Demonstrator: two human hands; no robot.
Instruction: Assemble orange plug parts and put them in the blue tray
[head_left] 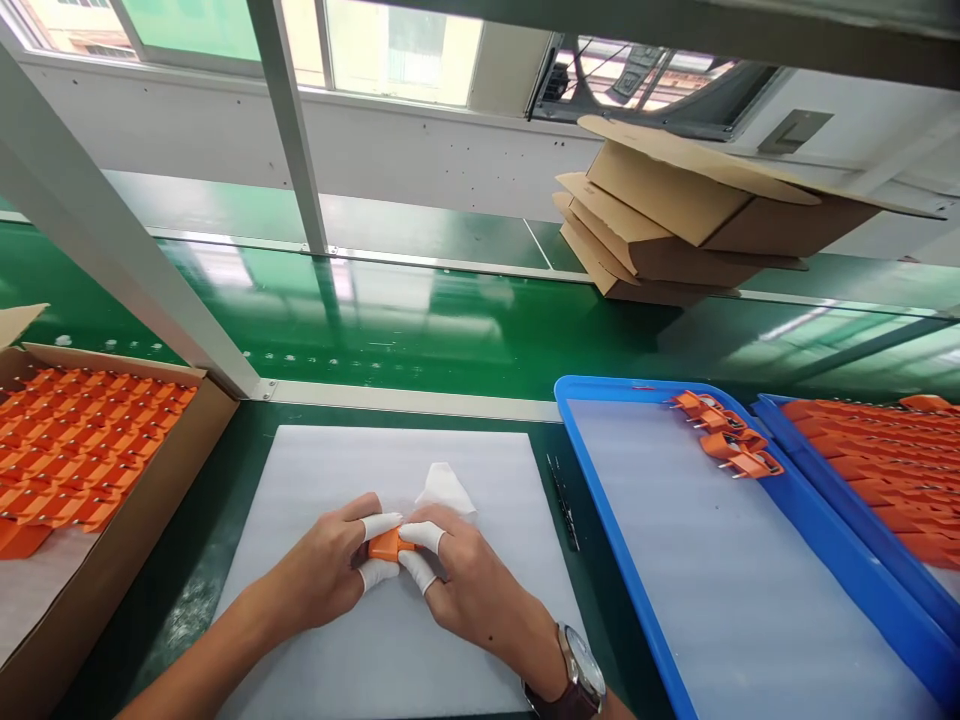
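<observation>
left hand (pixel 324 565) and right hand (pixel 480 572): fingertips pinching orange piece (pixel 386 545) | piece directly between the opposed fingertips | long axis seemingly hand to hand, ends partly covered | nearer hand: neither, both touching

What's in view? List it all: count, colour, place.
mat: 1, white, bottom centre
held part: 1, orange, over mat
scrap: 1, white, on mat
benches: at least 2, green, under and beyond mat
tool: 1, dark, right of mat
near tray: 1, blue, right
loose parts: about four, orange, in near tray
far tray: 1, blue, right edge
far parts: many, orange, in far tray
carton: 1, brown, left
boxed parts: many, orange, in carton
stacked cartons: several, brown, upper right
frame: 1, grey, left and overhead
windows: several, bright, top
watch: 1, silver, bottom
left hand: 1, white-capped, on held part
right hand: 1, white-capped, on held part
</observation>
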